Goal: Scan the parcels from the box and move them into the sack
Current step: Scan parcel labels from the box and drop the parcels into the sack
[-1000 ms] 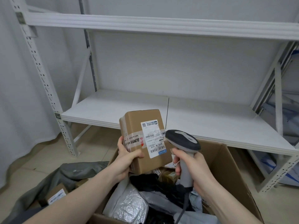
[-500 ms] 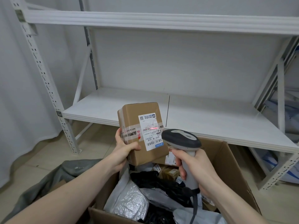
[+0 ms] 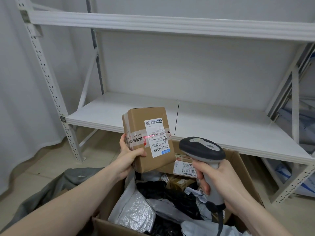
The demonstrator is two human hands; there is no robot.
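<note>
Compared with a second earlier, the small brown parcel has been raised and tilted more upright, and the scanner's red line, absent then, is now seen lying across the upper barcode of its white shipping label; it appeared half a second ago and has stayed on. From this it is judged that the scan of this parcel is under way or just being read, and that the move to the sack is what remains for it. The parcel is gripped by the left hand, thumb laid over the taped front face and fingers wrapped behind its left edge, at about 12 o'clock above the box. The handle of the grey scanner is clasped by the right hand, fingers curled round it, with the head aimed toward 10 o'clock at the label. The open cardboard box is held low in the view and is seen to be well filled: a silver padded mailer at 7 o'clock within it, black poly bags at the centre, pale grey mailers at 5 o'clock, and small labelled cartons at 12 o'clock. The grey sack lies at 9 o'clock from the box, just beside it; its contents cannot be made out. Many parcels are judged still to be scanned.
</note>
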